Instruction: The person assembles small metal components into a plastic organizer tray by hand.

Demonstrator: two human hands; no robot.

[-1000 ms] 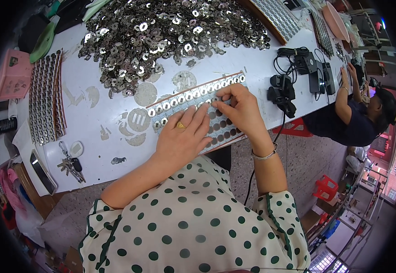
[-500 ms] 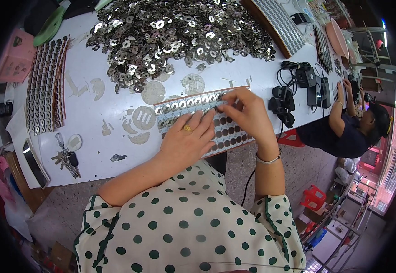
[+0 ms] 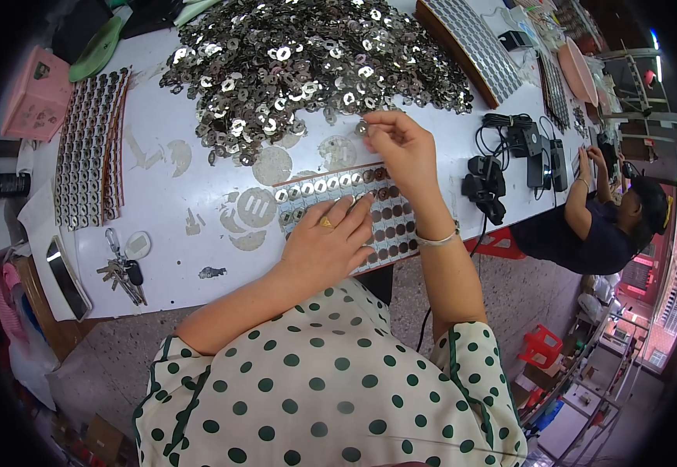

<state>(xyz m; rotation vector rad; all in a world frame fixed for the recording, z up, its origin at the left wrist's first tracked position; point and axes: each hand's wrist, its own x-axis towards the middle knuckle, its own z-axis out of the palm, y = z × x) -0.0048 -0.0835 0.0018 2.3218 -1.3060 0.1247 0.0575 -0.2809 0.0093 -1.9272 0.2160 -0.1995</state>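
Press the circuit panel (image 3: 393,222) evenly under your spread left hand (image 3: 325,243); your right hand (image 3: 407,158), farther forward, pinches a metal washer (image 3: 362,129), best edgewise.

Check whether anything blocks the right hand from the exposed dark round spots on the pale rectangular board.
Nothing visible blocks the right hand from the exposed dark round spots. The left hand lies across part of the pale rectangular board, left of them.
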